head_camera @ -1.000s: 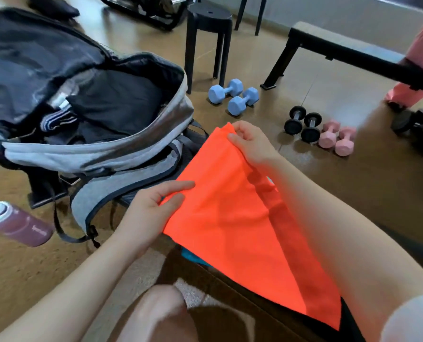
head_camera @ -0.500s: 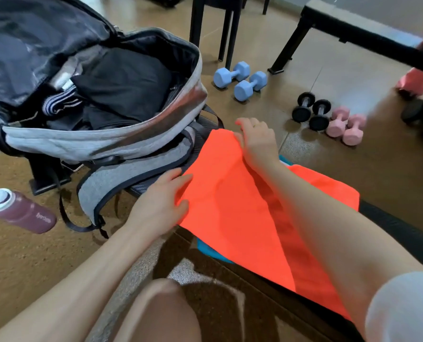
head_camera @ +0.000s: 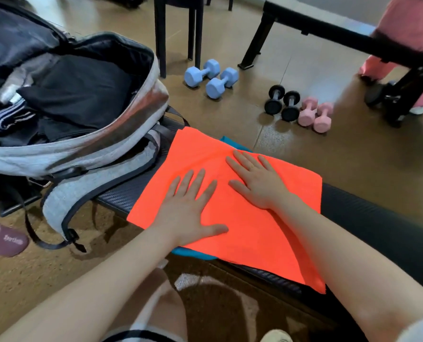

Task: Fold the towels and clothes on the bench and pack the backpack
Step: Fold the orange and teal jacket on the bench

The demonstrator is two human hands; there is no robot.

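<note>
Since a second ago the orange towel (head_camera: 242, 213) has come down from the air, where both hands held it up by its top edge, and now lies spread flat on the black counter (head_camera: 378, 218). The pinching grips have let go: the left hand (head_camera: 188, 208) and the right hand (head_camera: 257, 183) both rest palm-down on the cloth with fingers (head_camera: 195, 178) straight and spread, pressing it flat, grasping nothing. The left hand lies toward 7 o'clock of the towel's middle, the right toward 1 o'clock, the two close together but not touching. A thin ring shows on one finger of the right hand.

The towel covers a blue cloth (head_camera: 193, 253), which peeks out under its near edge at 6 o'clock of the left hand and again at the far edge, at 12 o'clock of the right hand. The towel's lower right corner hangs over the counter's near edge.

At 10 o'clock of the towel the grey backpack (head_camera: 94, 154) stands open on the end of the counter, just beside the towel's left corner; dark folded clothes (head_camera: 82, 90) and a striped item fill its mouth, much as before. A maroon bottle (head_camera: 0, 240) lies on the floor at the left edge, at 9 o'clock.

On the floor at 12 o'clock lie two blue dumbbells (head_camera: 213, 77); at 1 o'clock lie two black dumbbells (head_camera: 282, 102), with two pink dumbbells (head_camera: 315, 114) just beside them. A black stool and a second bench stand farther back.
</note>
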